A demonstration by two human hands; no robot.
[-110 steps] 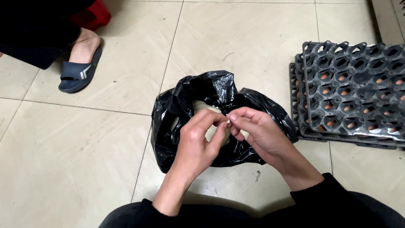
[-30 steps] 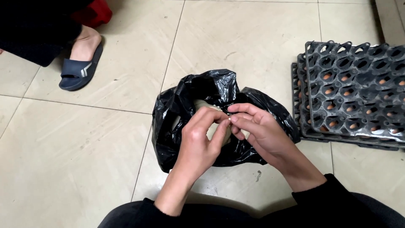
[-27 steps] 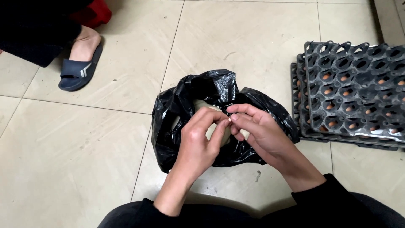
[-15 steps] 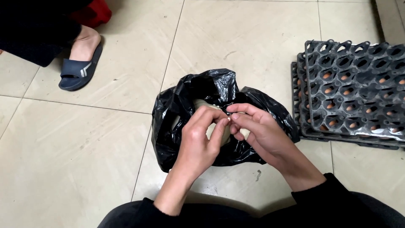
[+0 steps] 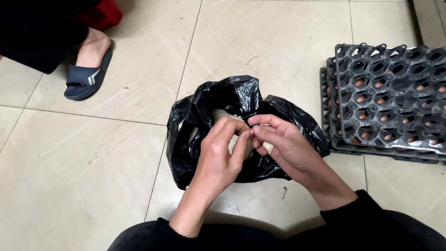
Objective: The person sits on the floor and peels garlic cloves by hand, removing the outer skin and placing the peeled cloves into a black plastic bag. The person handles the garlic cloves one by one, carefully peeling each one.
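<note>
A crumpled black plastic bag (image 5: 200, 121) lies open on the tiled floor, with pale rounded things showing inside it. Over its mouth my left hand (image 5: 220, 155) and my right hand (image 5: 283, 146) meet, fingertips pinched together on something small and pale that the fingers mostly hide. I cannot tell what it is. Both wrists come up from dark sleeves at the bottom of the view.
A stack of black plastic egg trays (image 5: 388, 100) holding brown eggs stands at the right. At the top left another person's foot in a dark blue slipper (image 5: 86, 76) rests on the floor, with a red object (image 5: 102, 14) behind it.
</note>
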